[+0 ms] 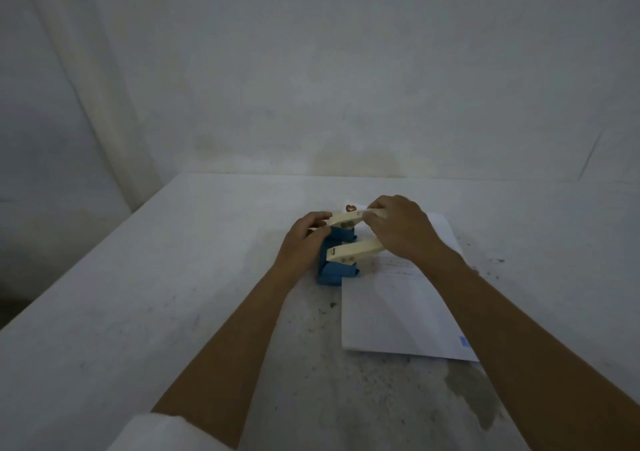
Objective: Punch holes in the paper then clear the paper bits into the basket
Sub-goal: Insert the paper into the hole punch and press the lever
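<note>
A hole punch (337, 260) with a blue base and a cream lever stands in the middle of the white table (173, 294). A white sheet of paper (391, 315) lies to its right, with its left edge at the punch. My left hand (304, 242) grips the left side of the blue base. My right hand (398, 229) rests on top of the raised cream lever, fingers curled over its far end. No basket shows in this view.
Dark specks and a grey stain (474, 395) mark the table surface near the paper's front corner. The table's left edge (104, 242) drops off to a dark floor. A pale wall (346, 87) stands right behind the table.
</note>
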